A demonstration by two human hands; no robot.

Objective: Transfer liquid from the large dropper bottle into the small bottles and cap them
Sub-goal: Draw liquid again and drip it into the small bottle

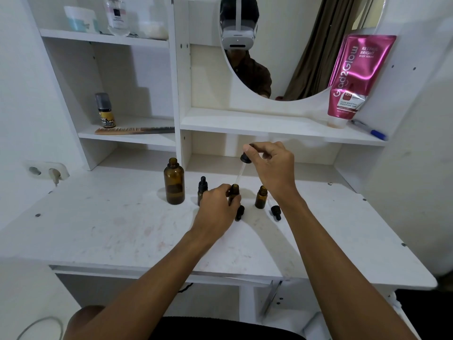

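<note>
The large amber bottle (174,184) stands uncapped on the white desk (110,227). My right hand (272,165) pinches the bulb of its dropper (242,165), whose glass tube slants down to the open mouth of the middle small amber bottle (234,191). My left hand (218,209) grips that small bottle and steadies it. A capped small bottle (202,190) stands just left of my left hand, partly hidden. Another open small bottle (261,197) stands to the right. Two black dropper caps lie on the desk, one (239,212) by my left fingers and one (276,212) under my right wrist.
A shelf unit rises behind the desk with a comb (134,130), a small spray can (105,110), a pink tube (353,77), a blue pen (367,130) and a round mirror (294,45). A wall socket (47,170) sits at the left.
</note>
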